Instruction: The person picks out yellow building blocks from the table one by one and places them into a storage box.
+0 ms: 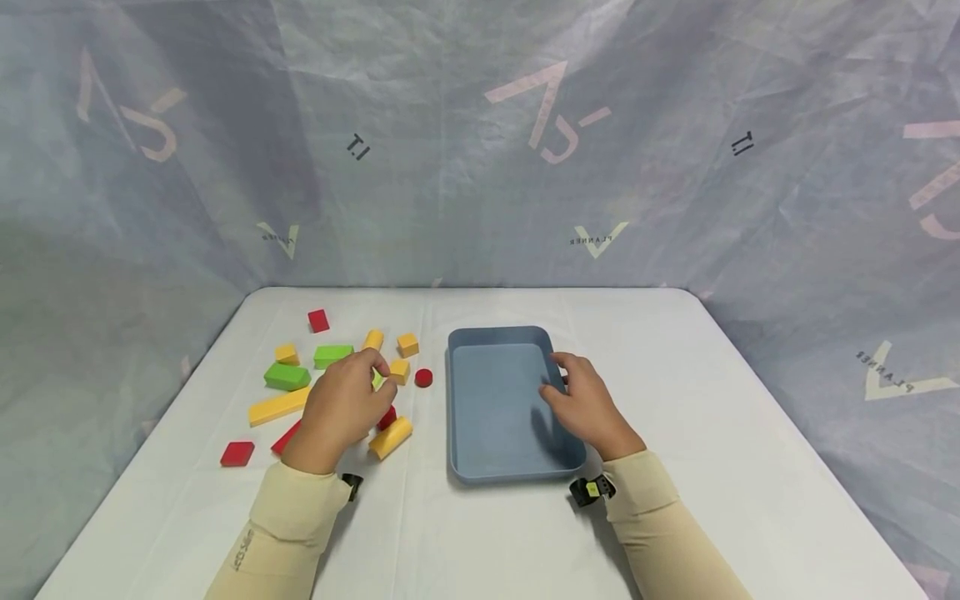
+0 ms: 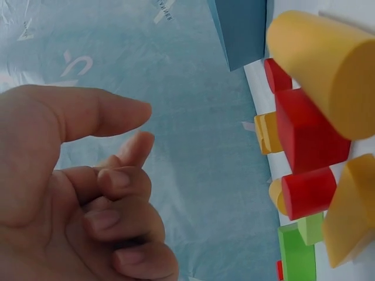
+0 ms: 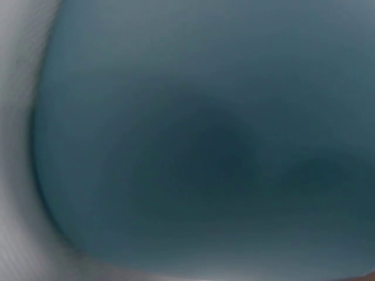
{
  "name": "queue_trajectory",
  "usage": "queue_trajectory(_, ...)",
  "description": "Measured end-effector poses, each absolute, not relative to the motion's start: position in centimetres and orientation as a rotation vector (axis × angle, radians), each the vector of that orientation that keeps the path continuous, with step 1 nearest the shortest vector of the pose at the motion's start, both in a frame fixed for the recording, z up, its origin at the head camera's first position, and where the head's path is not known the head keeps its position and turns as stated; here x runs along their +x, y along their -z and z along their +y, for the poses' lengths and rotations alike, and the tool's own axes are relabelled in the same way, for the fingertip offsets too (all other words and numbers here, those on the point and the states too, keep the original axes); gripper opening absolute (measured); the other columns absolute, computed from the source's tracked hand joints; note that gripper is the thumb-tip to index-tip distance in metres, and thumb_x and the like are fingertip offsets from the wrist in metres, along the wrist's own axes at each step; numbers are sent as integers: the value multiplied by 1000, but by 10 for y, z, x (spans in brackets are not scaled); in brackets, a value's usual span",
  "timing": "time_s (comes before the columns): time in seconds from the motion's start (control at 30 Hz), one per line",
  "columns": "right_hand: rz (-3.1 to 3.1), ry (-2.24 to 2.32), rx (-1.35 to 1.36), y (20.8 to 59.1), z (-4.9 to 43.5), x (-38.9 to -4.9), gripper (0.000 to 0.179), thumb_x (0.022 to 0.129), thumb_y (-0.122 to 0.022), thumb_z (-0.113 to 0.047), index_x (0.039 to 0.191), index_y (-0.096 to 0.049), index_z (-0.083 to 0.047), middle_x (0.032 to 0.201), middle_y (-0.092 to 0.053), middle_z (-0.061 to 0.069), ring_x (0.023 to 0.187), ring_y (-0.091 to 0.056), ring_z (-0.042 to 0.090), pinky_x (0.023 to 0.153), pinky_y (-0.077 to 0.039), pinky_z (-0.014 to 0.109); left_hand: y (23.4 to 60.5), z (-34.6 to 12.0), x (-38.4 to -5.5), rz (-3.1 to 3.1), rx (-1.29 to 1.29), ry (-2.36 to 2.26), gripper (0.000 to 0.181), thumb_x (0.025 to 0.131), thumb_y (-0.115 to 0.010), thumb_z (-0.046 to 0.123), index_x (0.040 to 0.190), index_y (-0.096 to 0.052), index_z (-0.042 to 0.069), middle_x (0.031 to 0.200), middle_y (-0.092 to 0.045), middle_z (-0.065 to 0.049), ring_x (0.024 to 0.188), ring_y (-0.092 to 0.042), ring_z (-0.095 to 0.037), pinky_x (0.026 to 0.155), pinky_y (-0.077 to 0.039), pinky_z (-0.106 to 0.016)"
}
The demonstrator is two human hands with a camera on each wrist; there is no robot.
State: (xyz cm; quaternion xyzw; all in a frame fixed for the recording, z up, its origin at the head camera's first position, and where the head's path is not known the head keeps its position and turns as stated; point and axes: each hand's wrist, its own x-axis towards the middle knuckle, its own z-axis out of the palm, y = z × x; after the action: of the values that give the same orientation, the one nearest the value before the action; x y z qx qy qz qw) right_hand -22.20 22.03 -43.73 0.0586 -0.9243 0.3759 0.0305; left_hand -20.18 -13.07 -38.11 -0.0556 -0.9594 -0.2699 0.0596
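Note:
My left hand [image 1: 347, 406] hovers over a loose spread of toy blocks. In the left wrist view its thumb and index fingertips stand apart with nothing between them, the other fingers loosely bent. Around it lie a yellow half-round block [image 1: 391, 438], a red block [image 2: 307, 130], a red cylinder [image 2: 309, 193] and a green block [image 1: 287, 377]. My right hand [image 1: 588, 406] is at the right rim of a blue-grey tray [image 1: 495, 408], thumb and index parted over the edge; contact is unclear. The blurred right wrist view shows mainly the tray [image 3: 176, 70].
More blocks lie at the left: a long yellow bar [image 1: 277, 406], a red tile [image 1: 237, 454], a red cube [image 1: 318, 321], yellow cubes [image 1: 408, 345] and a red disc [image 1: 423, 378] beside the tray. A white cloth covers the table [image 1: 675, 375]; grey printed curtains [image 1: 450, 167] hang behind.

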Motion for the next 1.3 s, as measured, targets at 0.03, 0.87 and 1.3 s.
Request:
queue_trajectory(0.03,-2848,-1156,181,437,220,-222,64,100,-62,-26,156,-39,-5,156,-39,21,133,-54,44,101,-51,55,382,-131,-203,-2908,-171,813,17,95,-65,24,105,-64,11,70,-52,-6,51,-45,-21,49,-36,-32)
queue_trajectory(0.87,-2878,-1133,34,445,228,-230,64,97,-61,-25,153,-41,-4,124,-59,17,112,-63,33,89,-54,48,380,-125,-231,-3018,-241,612,39,91,-74,27,123,-63,7,112,-59,-13,66,-54,-21,60,-50,-33)
queue_trajectory(1.3,-2955,-1191,-45,448,232,-232,59,99,-59,-31,153,-43,-11,125,-62,15,105,-63,27,81,-54,42,378,-121,-243,-3074,-197,541,47,91,-77,28,128,-61,5,122,-60,-19,87,-62,-28,78,-60,-48)
